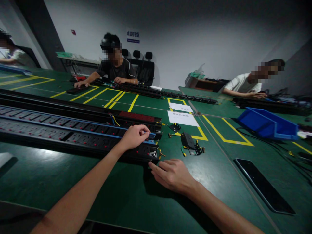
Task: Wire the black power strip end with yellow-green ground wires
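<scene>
Several long black power strips with rows of sockets lie side by side on the table. My left hand rests on top of the nearest power strip, near its right end, with its fingers curled closed. What those fingers hold, if anything, is hidden. My right hand is closed at the near corner of that same end, fingertips pinching its edge. Short yellow wires stick out of the strip's open end. Just beyond my right hand lies a small black module with wires and a bracket.
On the green table, a phone lies at right and a blue bin stands behind it. Paper labels lie past the strips. Across the table a co-worker handles parts; another person sits at right.
</scene>
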`<state>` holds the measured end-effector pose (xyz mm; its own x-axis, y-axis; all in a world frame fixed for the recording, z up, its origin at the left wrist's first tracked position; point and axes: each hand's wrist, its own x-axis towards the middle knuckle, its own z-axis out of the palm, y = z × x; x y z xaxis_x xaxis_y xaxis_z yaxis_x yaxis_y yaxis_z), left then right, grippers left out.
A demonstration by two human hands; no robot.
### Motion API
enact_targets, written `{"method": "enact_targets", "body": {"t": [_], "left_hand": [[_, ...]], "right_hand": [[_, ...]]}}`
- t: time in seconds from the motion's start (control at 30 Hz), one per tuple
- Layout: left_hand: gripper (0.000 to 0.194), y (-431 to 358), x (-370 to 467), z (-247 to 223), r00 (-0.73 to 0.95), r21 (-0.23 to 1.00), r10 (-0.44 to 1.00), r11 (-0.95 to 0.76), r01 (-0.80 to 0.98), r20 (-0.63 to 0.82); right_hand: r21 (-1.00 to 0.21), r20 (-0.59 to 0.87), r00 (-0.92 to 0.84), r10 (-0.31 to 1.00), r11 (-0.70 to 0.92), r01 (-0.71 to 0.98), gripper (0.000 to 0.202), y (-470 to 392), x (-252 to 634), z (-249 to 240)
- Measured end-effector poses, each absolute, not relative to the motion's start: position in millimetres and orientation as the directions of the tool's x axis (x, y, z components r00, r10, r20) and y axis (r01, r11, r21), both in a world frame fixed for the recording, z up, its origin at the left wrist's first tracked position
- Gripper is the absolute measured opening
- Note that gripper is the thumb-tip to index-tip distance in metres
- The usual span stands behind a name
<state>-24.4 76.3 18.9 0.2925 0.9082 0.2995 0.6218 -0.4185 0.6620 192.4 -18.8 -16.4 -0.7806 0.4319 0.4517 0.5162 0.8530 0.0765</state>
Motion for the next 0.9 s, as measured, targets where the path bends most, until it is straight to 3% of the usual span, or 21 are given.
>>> {"method": "enact_targets", "body": {"t": [0.33,0.53,0.9], "left_hand": [[0.014,76.3,-24.0,20.4,0.288,0.663,0.912,-0.409,0.627,0.291],[0.014,75.8,-23.8,21.5,0.29,0.668,0.912,-0.411,0.621,0.291],[0.013,76.3,-24.9,20.1,0.294,0.666,0.91,-0.413,0.621,0.291]], "right_hand": [[0.061,0.347,-0.798,0.493,0.837,0.544,0.031,-15.4,200.0,-12.7],[0.097,0.36,-0.823,0.439,0.86,0.501,0.033,-16.4,197.0,-13.8],[0.065,0.358,-0.814,0.458,0.857,0.511,0.031,-12.2,209.6,-10.4]]}}
